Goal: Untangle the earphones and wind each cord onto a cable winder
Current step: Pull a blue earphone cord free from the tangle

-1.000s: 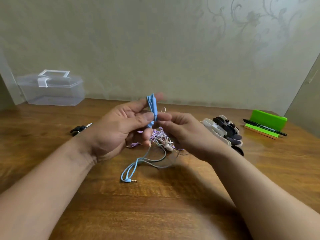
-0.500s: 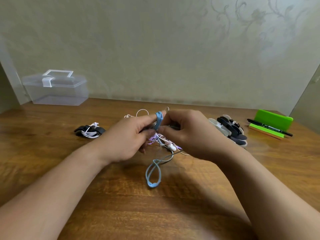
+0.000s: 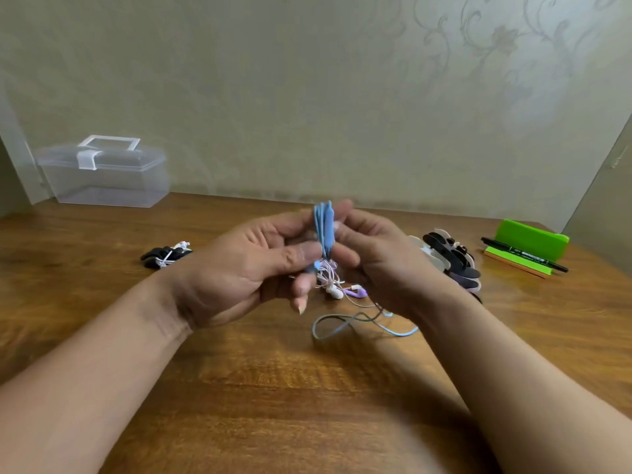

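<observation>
My left hand (image 3: 253, 268) holds a bundle of blue earphone cord (image 3: 324, 230) upright, thumb pressed against its lower part. My right hand (image 3: 379, 258) pinches the same blue cord from the right side. The loose tail of the blue cord (image 3: 345, 325) loops on the table below my hands. Under the hands lies a tangle of white and purple earphones (image 3: 342, 289). A pile of black and white cable winders (image 3: 451, 258) sits just right of my right hand. A black winder with white cord wound on it (image 3: 166, 256) lies at the left.
A clear plastic box with a handle (image 3: 102, 172) stands at the back left against the wall. A green holder (image 3: 528, 242) with a black pen (image 3: 523, 254) is at the back right. The wooden table (image 3: 273, 405) stretches toward me.
The blue bundle has been raised and turned upright between both hands. The loose tail has shifted to the right on the table, and less of it hangs free.
</observation>
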`<state>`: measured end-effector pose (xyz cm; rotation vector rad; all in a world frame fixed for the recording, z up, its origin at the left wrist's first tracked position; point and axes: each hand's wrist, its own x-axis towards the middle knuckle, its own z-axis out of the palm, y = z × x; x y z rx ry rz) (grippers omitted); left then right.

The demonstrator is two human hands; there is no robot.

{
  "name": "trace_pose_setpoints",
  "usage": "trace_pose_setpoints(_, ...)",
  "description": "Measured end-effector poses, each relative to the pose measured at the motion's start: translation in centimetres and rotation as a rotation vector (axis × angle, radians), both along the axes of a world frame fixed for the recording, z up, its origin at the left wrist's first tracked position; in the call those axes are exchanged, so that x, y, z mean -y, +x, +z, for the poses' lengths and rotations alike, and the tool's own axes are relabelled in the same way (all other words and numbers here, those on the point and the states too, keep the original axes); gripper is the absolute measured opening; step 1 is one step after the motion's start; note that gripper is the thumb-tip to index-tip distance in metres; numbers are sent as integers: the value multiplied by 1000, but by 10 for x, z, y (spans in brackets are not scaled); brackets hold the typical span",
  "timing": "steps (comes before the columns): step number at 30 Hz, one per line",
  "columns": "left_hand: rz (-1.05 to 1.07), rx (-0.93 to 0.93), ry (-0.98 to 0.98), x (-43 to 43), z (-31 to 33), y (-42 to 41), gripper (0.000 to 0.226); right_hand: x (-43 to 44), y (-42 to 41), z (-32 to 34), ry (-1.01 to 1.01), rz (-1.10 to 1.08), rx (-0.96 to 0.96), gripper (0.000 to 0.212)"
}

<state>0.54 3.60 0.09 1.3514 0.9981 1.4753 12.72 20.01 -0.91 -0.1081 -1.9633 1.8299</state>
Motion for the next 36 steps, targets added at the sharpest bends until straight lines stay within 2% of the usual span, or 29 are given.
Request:
trace_pose_setpoints(2, 179, 37, 24, -6, -1, -4, 49, 9, -2, -3, 69, -9, 66, 15)
trace_pose_setpoints(4, 368, -53, 35, -11, -3, -11, 49, 14, -1, -1, 261, -77, 148, 21)
trace_pose_setpoints(8, 587, -497, -14, -12, -12, -17, 56, 21, 4, 5, 702, -205, 234, 29)
trace_pose_setpoints(11, 608, -728, -72, -9, -15, -16, 57, 20, 8, 11, 834, -295, 222, 28)
trace_pose_setpoints(13, 597, -817, -60, -7, -12, -15, 55, 17, 13, 18, 841, -322, 201, 22)
trace_pose_setpoints(17, 467, -914, -115, -2, -8, -18, 27, 11, 21, 30, 807, -320, 139, 12)
trace_pose_setpoints(19, 384, -907, -150, 0, -6, -16, 22, 8, 24, 32, 767, -278, 124, 12)
trace_pose_setpoints(23, 215, -676, -199, 8, 4, -14, 22, 4, 28, 35, 587, -106, 73, 14)
trace_pose_setpoints(26, 172, -721, -213, 9, 5, -12, 19, 7, 29, 35, 494, -2, 40, 14)
trace_pose_setpoints(29, 121, -758, -242, 7, 1, -5, 20, 8, 25, 34, 558, -26, 34, 9)
trace_pose_setpoints(33, -22, -562, -235, 9, 3, 0, 22, 0, 21, 29, 457, -69, 26, 9)
trace_pose_setpoints(36, -15, -351, -196, 9, 4, -1, 23, -6, 19, 23, 332, -86, 51, 12)
